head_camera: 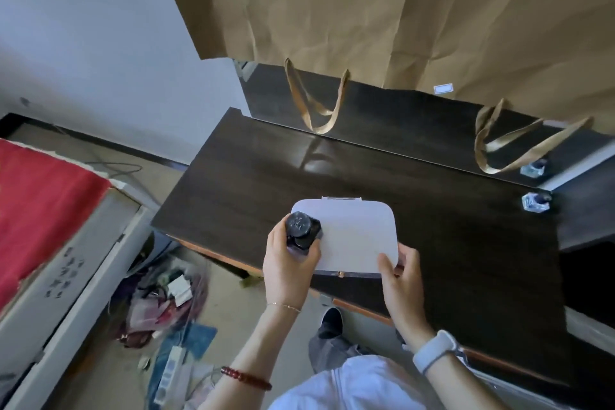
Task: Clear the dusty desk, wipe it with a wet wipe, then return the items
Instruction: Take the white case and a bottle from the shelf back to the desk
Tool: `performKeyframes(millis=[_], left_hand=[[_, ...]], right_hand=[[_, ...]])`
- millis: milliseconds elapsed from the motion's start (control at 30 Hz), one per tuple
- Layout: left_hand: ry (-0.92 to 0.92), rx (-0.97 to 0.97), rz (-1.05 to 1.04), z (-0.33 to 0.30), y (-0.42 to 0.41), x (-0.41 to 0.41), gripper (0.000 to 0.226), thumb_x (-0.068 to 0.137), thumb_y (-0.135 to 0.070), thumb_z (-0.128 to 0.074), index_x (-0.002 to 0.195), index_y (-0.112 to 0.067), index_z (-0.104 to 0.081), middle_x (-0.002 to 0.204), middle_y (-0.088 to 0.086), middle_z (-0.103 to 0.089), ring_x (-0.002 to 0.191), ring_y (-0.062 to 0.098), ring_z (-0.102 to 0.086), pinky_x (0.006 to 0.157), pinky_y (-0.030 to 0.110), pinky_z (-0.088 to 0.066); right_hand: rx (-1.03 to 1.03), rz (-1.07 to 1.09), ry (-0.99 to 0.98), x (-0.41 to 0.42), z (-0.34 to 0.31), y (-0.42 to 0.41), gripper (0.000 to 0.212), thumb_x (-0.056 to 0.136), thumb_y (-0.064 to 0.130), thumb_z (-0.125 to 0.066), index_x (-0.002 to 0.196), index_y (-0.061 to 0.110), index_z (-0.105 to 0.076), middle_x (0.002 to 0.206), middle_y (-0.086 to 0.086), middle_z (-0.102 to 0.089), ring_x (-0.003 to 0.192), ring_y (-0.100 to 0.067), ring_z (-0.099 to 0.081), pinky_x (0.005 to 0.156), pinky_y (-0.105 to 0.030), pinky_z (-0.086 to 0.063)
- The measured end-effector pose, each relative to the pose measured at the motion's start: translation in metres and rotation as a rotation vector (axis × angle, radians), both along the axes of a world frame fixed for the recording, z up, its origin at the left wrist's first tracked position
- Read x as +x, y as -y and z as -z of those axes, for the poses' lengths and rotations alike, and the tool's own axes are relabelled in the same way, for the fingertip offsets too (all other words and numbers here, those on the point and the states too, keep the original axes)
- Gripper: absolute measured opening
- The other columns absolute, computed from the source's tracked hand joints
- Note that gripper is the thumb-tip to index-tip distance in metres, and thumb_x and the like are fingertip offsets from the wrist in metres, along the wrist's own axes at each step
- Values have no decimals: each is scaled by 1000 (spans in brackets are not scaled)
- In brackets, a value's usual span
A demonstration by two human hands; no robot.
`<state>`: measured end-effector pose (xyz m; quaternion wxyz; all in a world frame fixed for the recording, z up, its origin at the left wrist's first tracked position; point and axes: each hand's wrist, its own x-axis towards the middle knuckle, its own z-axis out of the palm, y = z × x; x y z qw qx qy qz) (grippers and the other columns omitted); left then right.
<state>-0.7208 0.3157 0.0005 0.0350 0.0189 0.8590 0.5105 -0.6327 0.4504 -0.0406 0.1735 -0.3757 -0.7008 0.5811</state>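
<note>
A dark wooden desk fills the middle of the view. A flat white box with rounded corners lies near its front edge. My right hand grips the box's near right corner, thumb on top. My left hand holds a small black bottle by its body, at the box's left edge. A small glass ink bottle stands on the desk at the far right, with its reflection behind it.
A large brown paper bag with two handles hangs over the back of the desk. Left of the desk stand a white cabinet with a red cloth and a pile of clutter and a power strip on the floor.
</note>
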Motion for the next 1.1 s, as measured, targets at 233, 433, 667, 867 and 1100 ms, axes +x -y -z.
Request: performKeyframes(millis=[233, 433, 667, 867, 1100], left_hand=[[86, -57, 168, 25, -36, -56, 56, 73, -17, -73, 124, -15, -50, 124, 1, -55, 112, 16, -52, 87, 15, -35], [100, -67, 250, 34, -43, -65, 58, 70, -11, -75, 122, -15, -50, 118, 1, -51, 105, 14, -52, 83, 21, -39], [132, -96, 402, 30, -37, -82, 57, 70, -16, -76, 119, -16, -48, 108, -5, -41, 83, 6, -40, 75, 25, -39], [70, -102, 476, 32, -30, -94, 55, 68, -18, -77, 117, -17, -52, 106, -6, -48, 89, 10, -51, 73, 20, -38], [22, -66, 401, 30, -8, -144, 54, 68, -18, -77, 117, -14, -54, 113, 2, -56, 100, 16, -55, 82, 21, -39]], right_hand=[[30, 121, 94, -30, 25, -20, 27, 89, 12, -56, 114, 11, -46, 112, -7, -51, 95, -15, -54, 71, -16, -43], [-26, 168, 165, -34, 30, -25, 31, 89, 9, -55, 117, 4, -44, 113, -4, -48, 103, -16, -52, 72, -14, -43], [43, 182, 263, -39, 26, -18, 34, 91, 14, -54, 122, 7, -42, 120, -8, -47, 112, -22, -49, 87, -27, -41], [519, 129, 485, -55, 16, -10, 53, 90, 6, -49, 139, 0, -30, 137, -21, -43, 127, -35, -40, 104, -48, -31], [822, -191, 636, -138, -3, 13, 53, 81, 22, -41, 131, 8, -46, 136, -19, -48, 127, -36, -43, 99, -60, -28]])
